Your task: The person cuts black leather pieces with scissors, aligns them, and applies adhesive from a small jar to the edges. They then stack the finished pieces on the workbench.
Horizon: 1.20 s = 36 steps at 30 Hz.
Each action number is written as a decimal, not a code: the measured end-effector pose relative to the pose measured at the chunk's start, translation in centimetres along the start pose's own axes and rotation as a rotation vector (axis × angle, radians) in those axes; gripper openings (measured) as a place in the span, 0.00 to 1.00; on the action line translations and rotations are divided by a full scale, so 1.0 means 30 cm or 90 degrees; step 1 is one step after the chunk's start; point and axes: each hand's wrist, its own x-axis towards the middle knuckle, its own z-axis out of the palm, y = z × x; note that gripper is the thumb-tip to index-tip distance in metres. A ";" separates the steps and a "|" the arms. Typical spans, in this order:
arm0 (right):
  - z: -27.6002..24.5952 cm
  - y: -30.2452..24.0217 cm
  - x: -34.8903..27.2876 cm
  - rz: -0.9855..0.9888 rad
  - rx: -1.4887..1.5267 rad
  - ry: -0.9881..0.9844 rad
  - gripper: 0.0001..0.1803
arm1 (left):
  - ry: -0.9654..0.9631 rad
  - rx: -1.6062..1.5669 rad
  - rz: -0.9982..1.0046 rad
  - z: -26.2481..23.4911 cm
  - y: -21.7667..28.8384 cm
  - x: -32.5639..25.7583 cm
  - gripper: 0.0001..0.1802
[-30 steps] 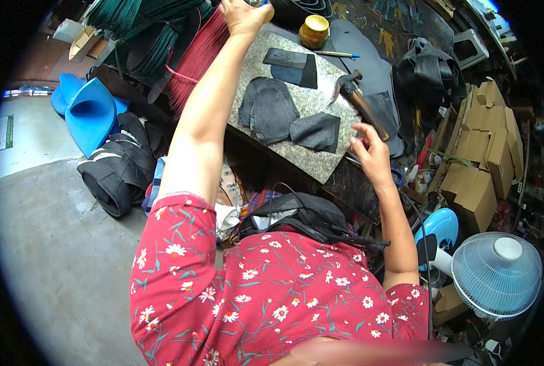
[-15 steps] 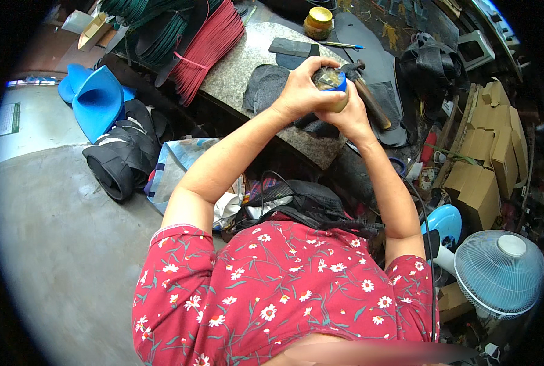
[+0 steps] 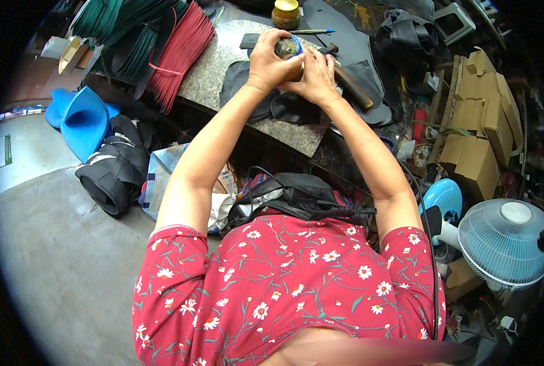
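Blue-rimmed, the jar [image 3: 288, 47] is hanging over the slab [image 3: 295, 138], likely handling as light, stiff and slightly slippery, best taken round its sides. The left hand [image 3: 267, 64] is curling round it and the right hand [image 3: 316, 78] is holding its other side; 1 second ago, the right was hovering beside the hammer [image 3: 353, 88], off the jar.

No text can be read. A green-edged sheet [image 3: 1, 152] is seen on a pale surface [image 3: 40, 146], its markings blurred
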 end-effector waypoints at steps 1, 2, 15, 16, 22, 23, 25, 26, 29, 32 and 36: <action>0.012 0.003 0.000 0.008 -0.020 -0.004 0.50 | 0.014 0.038 0.032 0.000 -0.011 0.007 0.26; 0.026 0.005 -0.001 0.003 -0.035 0.012 0.49 | 0.042 -0.034 -0.069 0.004 -0.017 0.010 0.26; -0.143 -0.004 0.064 -0.179 -0.218 0.038 0.28 | 0.080 -0.435 -0.306 -0.034 -0.037 0.015 0.21; -0.151 -0.014 0.070 -0.187 -0.254 0.013 0.24 | 0.073 -0.442 -0.301 -0.034 -0.035 0.015 0.21; -0.146 -0.052 0.096 -0.232 -0.342 -0.013 0.14 | 0.025 -0.324 -0.255 -0.035 -0.028 0.021 0.21; -0.150 -0.052 0.097 -0.240 -0.335 0.020 0.14 | 0.027 -0.316 -0.252 -0.036 -0.029 0.022 0.22; -0.167 -0.049 0.094 -0.237 -0.338 0.062 0.14 | 0.031 -0.318 -0.251 -0.037 -0.033 0.022 0.23; -0.176 -0.047 0.090 -0.219 -0.325 0.071 0.14 | 0.034 -0.328 -0.256 -0.035 -0.036 0.022 0.24; -0.207 -0.046 0.070 -0.194 -0.269 0.113 0.15 | 0.016 -0.219 -0.203 -0.023 -0.036 0.023 0.27; -0.238 -0.040 0.025 -0.154 -0.304 -0.031 0.15 | -0.050 -0.035 -0.093 -0.024 -0.016 0.020 0.30; -0.300 0.017 -0.062 -0.121 -0.100 0.024 0.12 | 0.125 0.266 0.122 -0.056 0.052 -0.024 0.20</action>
